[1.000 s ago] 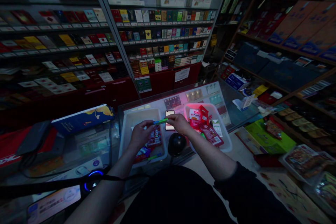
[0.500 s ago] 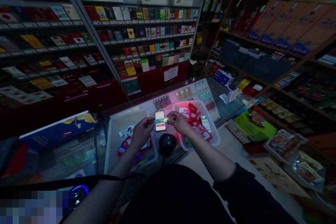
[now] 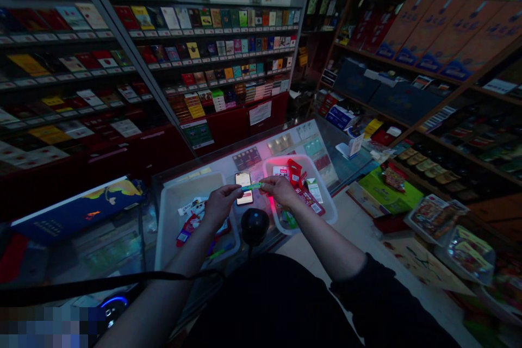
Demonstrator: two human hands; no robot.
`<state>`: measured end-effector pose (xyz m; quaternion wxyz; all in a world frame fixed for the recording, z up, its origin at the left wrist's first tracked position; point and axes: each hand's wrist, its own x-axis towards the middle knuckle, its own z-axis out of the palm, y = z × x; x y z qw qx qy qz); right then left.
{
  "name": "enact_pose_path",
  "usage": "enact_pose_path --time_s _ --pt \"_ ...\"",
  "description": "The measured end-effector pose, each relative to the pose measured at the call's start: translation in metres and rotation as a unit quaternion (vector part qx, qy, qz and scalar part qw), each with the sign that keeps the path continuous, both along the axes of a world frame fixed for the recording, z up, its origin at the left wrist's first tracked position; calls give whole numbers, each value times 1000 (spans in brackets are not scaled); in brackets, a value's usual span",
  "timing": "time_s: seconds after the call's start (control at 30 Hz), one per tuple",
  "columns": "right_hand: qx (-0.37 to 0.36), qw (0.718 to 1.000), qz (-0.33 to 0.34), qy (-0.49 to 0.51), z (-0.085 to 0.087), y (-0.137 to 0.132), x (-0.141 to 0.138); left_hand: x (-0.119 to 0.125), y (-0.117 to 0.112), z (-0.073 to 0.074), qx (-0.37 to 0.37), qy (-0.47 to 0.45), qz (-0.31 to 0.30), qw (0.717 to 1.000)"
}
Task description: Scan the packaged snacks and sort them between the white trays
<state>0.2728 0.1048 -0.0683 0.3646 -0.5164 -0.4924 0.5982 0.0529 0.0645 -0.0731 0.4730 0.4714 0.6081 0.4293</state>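
The glass counter (image 3: 224,166) is crowded and dimly lit, so a bump to something on it could pass unnoticed. The left bin (image 3: 161,228) sits below the person's left forearm; a lowered forearm could catch its rim and shift the packets inside. The right bin (image 3: 332,204) stands near the counter's front edge, under the other forearm, and a push toward the person could tip it.

The left hand (image 3: 220,204) and right hand (image 3: 280,190) are both narrowed to a fingertip pinch. Between the 2 bins stands a round black device (image 3: 255,225), close in front of the body, where leaning forward could knock it over. Just beyond it lies a lit phone (image 3: 243,197), which a dropped item could strike.

Smallest is the slim green-and-blue strip (image 3: 252,186), held about level above the phone, 1 end in each hand. With so little of it gripped, uneven pulling could bend it or slip an end free; whether it is stiff or soft cannot be told.
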Motion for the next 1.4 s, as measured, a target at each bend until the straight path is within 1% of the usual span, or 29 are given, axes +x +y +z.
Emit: enact_pose_path --time_s 0.1,0.27,0.4,0.47,0.53,0.63,0.8,0.87,1.0,1.07,1.17,1.23,1.3,1.4 --pt "-2 1000 -7 -7 -6 0 2 -2 2 -2 -1 27 2 1000" --pt "12 998 -6 -55 -18 -1 0 -5 3 -6 -9 72 10 997" --pt "16 997 -2 -69 -26 -3 -3 -4 4 -13 5 84 22 996" --pt "4 997 -11 -71 -30 -4 -4 -3 4 -18 9 82 36 996" --pt "-14 997 -36 -65 -33 -4 -5 -1 3 -21 15 85 47 995" --pt "-30 996 -70 -52 -37 -4 -6 2 1 -20 27 105 51 993" --pt "-16 996 -77 -52 -41 -6 -9 8 -3 -16 24 120 66 990" --pt "-9 995 -78 -61 -42 -8 -10 10 -5 -17 25 125 76 989" --pt "18 993 -52 -105 -40 -15 -8 10 -6 -25 21 144 93 985" --pt "52 990 -37 -127 -38 -20 -6 9 -7 -28 22 160 85 983" --pt "84 988 -25 -129 -34 -28 -2 7 -10 -30 35 172 49 983" --pt "82 988 -15 -131 -30 -33 0 7 -13 -31 55 190 15 980" --pt "81 986 1 -147 -27 -37 2 6 -17 -34 80 228 -17 970" --pt "82 982 15 -169 -25 -45 2 4 -23 -40 104 273 -45 955"
